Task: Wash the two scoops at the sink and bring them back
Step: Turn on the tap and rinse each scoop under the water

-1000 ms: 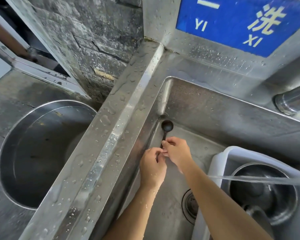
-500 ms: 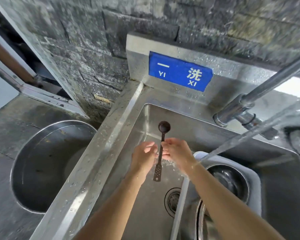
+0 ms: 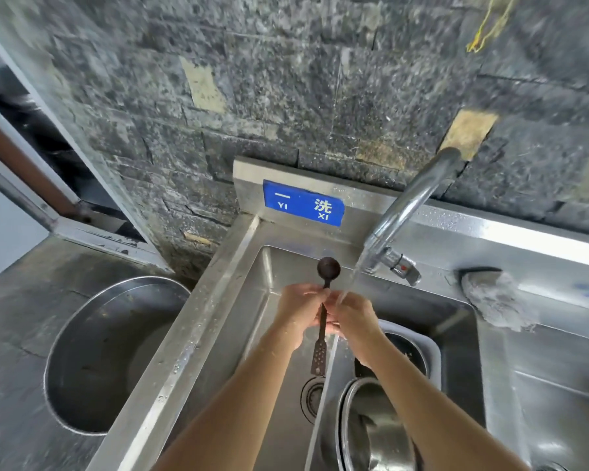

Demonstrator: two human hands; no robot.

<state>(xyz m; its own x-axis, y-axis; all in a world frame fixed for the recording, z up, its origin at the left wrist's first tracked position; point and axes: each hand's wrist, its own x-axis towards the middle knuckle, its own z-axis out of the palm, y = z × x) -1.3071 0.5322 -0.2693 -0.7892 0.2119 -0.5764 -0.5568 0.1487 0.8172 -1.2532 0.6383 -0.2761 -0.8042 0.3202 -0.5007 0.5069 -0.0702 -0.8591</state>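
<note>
A dark, long-handled scoop (image 3: 327, 268) stands upright over the steel sink (image 3: 279, 266), its round bowl at the top and its flat perforated end hanging low. My left hand (image 3: 300, 309) and my right hand (image 3: 352, 316) press against the handle's middle from either side, both closed on it. Water runs from the faucet (image 3: 405, 215) onto my right hand's fingers. Only one scoop shows.
A white basin (image 3: 432, 348) with steel bowls (image 3: 374, 423) fills the sink's right half, beside the drain (image 3: 312, 399). A big steel pot (image 3: 109, 355) sits on the left counter. A scrub pad (image 3: 497, 300) lies on the sink's right ledge. A stone wall rises behind.
The view has tilted up and back, showing more wall and the faucet. The scoop has come up from the sink's floor and is held upright under the water stream.
</note>
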